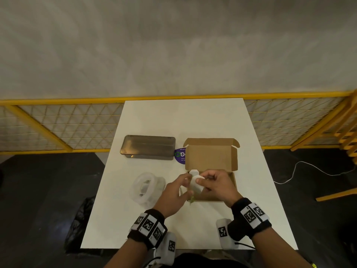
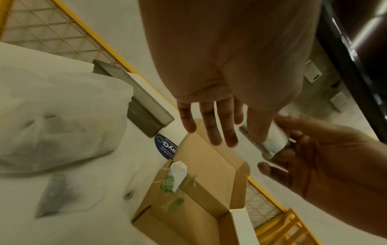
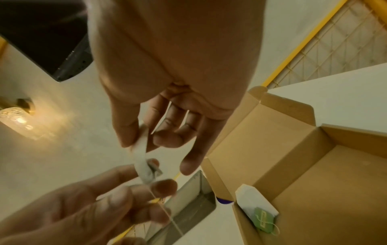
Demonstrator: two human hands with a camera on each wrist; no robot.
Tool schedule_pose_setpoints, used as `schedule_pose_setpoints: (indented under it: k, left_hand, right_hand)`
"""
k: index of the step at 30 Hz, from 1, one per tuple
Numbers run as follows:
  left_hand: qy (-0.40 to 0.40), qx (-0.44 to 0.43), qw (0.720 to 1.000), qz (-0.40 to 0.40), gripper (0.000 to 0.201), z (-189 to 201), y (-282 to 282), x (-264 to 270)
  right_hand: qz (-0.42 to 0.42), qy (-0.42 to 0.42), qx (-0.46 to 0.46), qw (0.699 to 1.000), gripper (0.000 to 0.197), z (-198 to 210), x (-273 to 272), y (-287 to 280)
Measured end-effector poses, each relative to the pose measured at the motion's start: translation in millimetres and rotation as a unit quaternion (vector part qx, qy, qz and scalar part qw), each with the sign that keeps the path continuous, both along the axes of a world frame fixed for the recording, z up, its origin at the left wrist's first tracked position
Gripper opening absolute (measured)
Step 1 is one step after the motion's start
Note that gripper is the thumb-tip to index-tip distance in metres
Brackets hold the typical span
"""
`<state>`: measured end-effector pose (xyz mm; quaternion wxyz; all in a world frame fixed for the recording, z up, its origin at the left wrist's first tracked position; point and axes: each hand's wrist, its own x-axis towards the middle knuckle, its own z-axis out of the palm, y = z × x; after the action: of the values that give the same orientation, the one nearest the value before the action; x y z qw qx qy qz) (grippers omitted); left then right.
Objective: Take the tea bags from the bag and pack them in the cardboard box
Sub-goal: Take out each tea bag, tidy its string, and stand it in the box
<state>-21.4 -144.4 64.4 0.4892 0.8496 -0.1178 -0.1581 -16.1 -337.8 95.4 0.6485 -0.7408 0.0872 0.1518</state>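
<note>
A white tea bag point(image 1: 196, 183) hangs above the near left corner of the open cardboard box point(image 1: 211, 159), held by both hands. My right hand point(image 1: 204, 180) pinches its upper part between thumb and forefinger point(image 3: 144, 140). At the lower end my left hand point(image 1: 183, 185) pinches it, with the other fingers straight point(image 2: 251, 132). Its string point(image 3: 167, 213) runs down past the left fingers to a green tag point(image 1: 191, 199). A second tea bag point(image 3: 255, 203) with a green tag leans in the box's left corner point(image 2: 178, 172). To the left lies the clear plastic bag point(image 1: 146, 188).
A grey metal tin point(image 1: 148, 147) lies behind the plastic bag on the white table point(image 1: 183, 120). A purple round sticker point(image 1: 180, 154) sits between tin and box. Yellow mesh fencing point(image 1: 58, 128) runs behind the table. A white cable point(image 1: 301, 167) lies on the dark floor to the right.
</note>
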Motion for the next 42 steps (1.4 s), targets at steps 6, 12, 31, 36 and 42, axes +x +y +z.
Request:
schedule_pose_setpoints:
  k: [6, 12, 31, 36, 42]
  left_hand:
    - [0.049, 0.042, 0.996, -0.064, 0.038, -7.2, 1.2, -4.0]
    - [0.031, 0.135, 0.99, -0.004, 0.051, -24.3, 9.4, -7.6]
    - [0.123, 0.146, 0.982, -0.009, 0.03, -48.4, -6.9, -13.6]
    - [0.116, 0.076, 0.989, 0.058, 0.02, -41.0, -3.4, -17.5]
    - [0.066, 0.016, 0.995, 0.073, 0.019, -36.1, 10.8, -18.7]
  right_hand:
    - [-0.024, -0.095, -0.031, 0.995, 0.007, 22.1, 9.1, -1.5]
    - [0.001, -0.12, -0.097, 0.988, 0.01, 21.7, 8.5, -3.5]
    - [-0.017, -0.157, -0.075, 0.985, 0.008, 41.7, 2.9, -9.0]
    - [-0.074, -0.171, -0.148, 0.971, 0.014, 38.8, 5.4, -17.4]
    - [-0.038, -0.158, -0.369, 0.915, 0.016, 26.2, 6.9, -19.9]
